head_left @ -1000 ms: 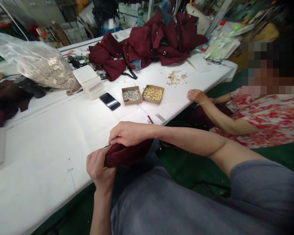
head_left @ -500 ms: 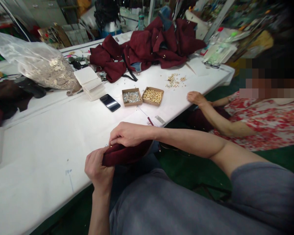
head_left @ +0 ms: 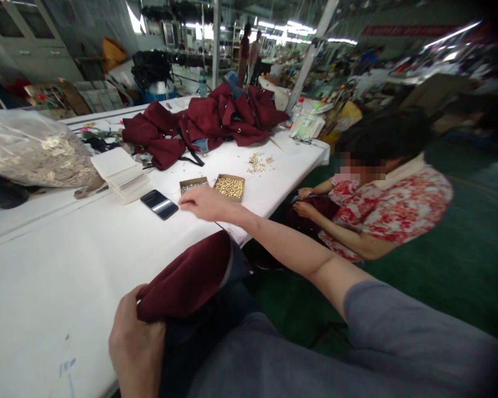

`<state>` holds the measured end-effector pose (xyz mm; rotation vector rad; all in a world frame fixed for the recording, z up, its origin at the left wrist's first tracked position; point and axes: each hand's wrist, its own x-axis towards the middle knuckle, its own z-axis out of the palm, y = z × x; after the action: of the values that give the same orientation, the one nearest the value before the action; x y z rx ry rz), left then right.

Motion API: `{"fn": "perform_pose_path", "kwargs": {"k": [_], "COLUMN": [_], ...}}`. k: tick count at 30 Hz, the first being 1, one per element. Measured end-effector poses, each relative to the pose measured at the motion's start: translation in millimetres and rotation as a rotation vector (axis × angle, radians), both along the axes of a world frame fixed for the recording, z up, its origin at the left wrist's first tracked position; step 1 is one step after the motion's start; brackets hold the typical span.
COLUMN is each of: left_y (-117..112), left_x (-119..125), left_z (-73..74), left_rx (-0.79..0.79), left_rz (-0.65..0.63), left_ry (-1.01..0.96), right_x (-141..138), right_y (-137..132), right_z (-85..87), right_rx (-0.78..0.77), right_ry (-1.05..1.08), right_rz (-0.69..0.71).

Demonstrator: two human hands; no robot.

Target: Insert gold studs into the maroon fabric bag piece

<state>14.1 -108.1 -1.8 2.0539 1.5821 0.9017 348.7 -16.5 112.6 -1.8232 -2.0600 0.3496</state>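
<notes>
At edge of white worktable [head_left: 45,271], L hand [head_left: 135,338] clamps maroon cloth pc. [head_left: 187,276]; R hand [head_left: 209,203], fingers bunched nr. box of silver fittings [head_left: 193,179], can't tell if holding any. Heaped maroon pcs. [head_left: 205,120] show metal bits [head_left: 239,131]; held pc. seems midway, amt. left unclear.

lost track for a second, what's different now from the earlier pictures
The right hand has let go of the maroon cloth and moved forward by the box of silver pieces, beside the phone; whether it holds anything is unclear. The co-worker's hand has left the table edge and come down near their lap. The left hand still grips the cloth; the phone and the box stayed put.
</notes>
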Motion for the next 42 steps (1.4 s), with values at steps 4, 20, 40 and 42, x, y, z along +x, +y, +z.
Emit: {"fn": "perform_pose_path", "kwargs": {"k": [4, 20, 40, 42], "left_y": [-12.3, 7.3, 6.6, 8.7], "left_x": [0.7, 5.9, -1.1, -2.2], "left_z": [-3.4, -13.4, -46.5, -45.2], "left_rx": [-0.028, 0.145, 0.332, 0.280], "left_rz": [0.032, 0.022, 0.006, 0.017], "left_ry": [0.086, 0.074, -0.031, -0.059], "right_x": [85.0, 178.1, 185.2, 183.9], "right_y": [10.8, 33.8, 30.6, 28.3], "right_z": [5.4, -84.3, -87.1, -87.3], "right_rx": [-0.155, -0.266, -0.246, -0.215], "right_ry": [-0.227, -0.327, -0.214, -0.208], "right_rz": [-0.495, -0.670, -0.592, -0.609]}}
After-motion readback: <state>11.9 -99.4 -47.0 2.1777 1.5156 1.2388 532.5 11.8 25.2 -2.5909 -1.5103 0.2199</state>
